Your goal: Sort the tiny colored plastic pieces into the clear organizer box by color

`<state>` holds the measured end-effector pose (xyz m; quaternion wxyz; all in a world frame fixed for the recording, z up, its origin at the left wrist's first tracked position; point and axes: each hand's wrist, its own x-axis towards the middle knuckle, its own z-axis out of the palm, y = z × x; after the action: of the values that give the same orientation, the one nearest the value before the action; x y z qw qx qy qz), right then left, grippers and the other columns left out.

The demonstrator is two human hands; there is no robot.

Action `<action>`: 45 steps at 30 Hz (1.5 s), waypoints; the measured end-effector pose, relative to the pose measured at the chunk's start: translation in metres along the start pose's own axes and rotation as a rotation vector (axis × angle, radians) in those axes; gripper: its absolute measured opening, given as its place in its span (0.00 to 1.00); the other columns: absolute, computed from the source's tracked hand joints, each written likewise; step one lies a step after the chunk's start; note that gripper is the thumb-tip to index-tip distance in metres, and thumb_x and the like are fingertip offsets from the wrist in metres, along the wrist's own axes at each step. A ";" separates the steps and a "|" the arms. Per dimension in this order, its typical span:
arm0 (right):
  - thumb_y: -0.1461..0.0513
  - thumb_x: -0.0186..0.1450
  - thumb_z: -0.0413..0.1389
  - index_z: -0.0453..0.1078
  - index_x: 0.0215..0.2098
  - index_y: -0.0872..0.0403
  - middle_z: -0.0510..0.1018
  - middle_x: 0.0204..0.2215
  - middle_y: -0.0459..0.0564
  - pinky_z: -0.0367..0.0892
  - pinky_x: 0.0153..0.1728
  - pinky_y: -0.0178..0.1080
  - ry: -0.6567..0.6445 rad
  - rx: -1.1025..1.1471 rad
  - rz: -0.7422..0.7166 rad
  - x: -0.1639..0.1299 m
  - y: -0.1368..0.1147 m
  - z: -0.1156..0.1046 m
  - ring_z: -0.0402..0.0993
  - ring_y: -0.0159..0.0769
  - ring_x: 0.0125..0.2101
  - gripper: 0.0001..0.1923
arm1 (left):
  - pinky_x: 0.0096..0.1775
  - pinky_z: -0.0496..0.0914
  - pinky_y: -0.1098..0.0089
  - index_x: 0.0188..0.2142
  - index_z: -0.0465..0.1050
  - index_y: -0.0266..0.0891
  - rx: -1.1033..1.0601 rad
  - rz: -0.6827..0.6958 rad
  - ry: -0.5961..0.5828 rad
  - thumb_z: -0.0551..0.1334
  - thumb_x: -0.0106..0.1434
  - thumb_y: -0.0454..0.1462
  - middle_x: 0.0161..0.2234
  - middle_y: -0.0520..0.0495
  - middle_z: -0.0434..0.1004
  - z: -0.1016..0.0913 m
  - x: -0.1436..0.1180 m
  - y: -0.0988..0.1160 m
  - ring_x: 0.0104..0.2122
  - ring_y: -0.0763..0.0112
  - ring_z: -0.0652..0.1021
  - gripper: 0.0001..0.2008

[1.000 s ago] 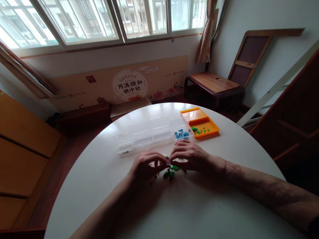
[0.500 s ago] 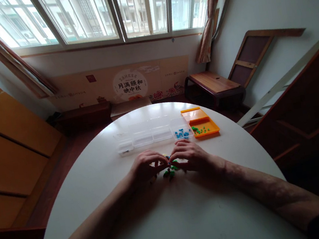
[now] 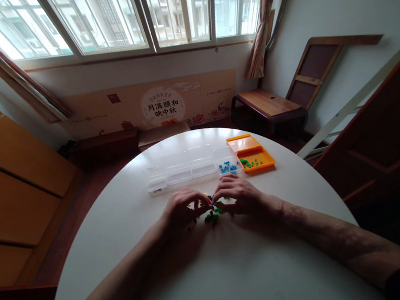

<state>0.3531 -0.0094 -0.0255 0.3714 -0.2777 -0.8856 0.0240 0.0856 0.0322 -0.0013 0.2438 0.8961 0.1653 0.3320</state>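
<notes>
Mid-table (image 3: 213, 288), both hands (image 3: 182, 210) on small pieces (image 3: 212, 215), edges well apart

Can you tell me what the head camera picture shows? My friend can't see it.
Two hands, left hand and right hand, meet over small green pieces on a round white table. Behind sit clear boxes and an orange tray.

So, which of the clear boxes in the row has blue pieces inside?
The rightmost clear box, directly beside the orange tray. It holds blue pieces; the other clear boxes look nearly empty.

Bare white table (image 3: 222, 277) near the body; clear boxes (image 3: 187, 168) and orange tray (image 3: 256, 157) block beyond.
</notes>
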 end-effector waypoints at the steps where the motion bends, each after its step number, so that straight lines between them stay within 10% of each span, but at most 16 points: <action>1: 0.59 0.73 0.66 0.79 0.45 0.47 0.87 0.40 0.46 0.71 0.57 0.46 0.000 0.003 0.000 0.000 0.000 0.000 0.80 0.38 0.40 0.03 | 0.39 0.77 0.72 0.38 0.84 0.40 -0.002 0.005 0.000 0.70 0.73 0.44 0.33 0.46 0.87 0.000 0.000 0.000 0.31 0.70 0.84 0.10; 11: 0.61 0.73 0.65 0.78 0.43 0.47 0.86 0.38 0.46 0.72 0.54 0.47 0.058 0.003 0.065 0.001 -0.002 -0.008 0.79 0.39 0.38 0.01 | 0.41 0.78 0.71 0.39 0.84 0.41 0.044 0.003 0.006 0.70 0.73 0.41 0.33 0.47 0.86 0.002 0.002 -0.003 0.32 0.70 0.83 0.07; 24: 0.60 0.72 0.64 0.79 0.40 0.50 0.85 0.37 0.49 0.68 0.51 0.49 0.373 -0.345 0.631 -0.020 0.034 -0.024 0.78 0.47 0.40 0.03 | 0.42 0.76 0.71 0.41 0.86 0.43 0.138 -0.020 -0.017 0.69 0.71 0.37 0.39 0.46 0.85 0.006 -0.005 -0.016 0.36 0.70 0.81 0.04; 45: 0.62 0.72 0.60 0.77 0.41 0.49 0.84 0.37 0.48 0.69 0.52 0.48 0.293 -0.210 0.456 -0.009 0.015 -0.023 0.78 0.45 0.42 0.03 | 0.43 0.74 0.70 0.42 0.82 0.42 0.154 -0.021 -0.052 0.66 0.77 0.43 0.40 0.47 0.85 0.004 -0.002 -0.013 0.34 0.71 0.80 0.10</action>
<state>0.3808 -0.0055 -0.0181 0.4494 -0.5070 -0.7350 -0.0255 0.0847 0.0410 -0.0123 0.1820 0.9187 0.1933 0.2922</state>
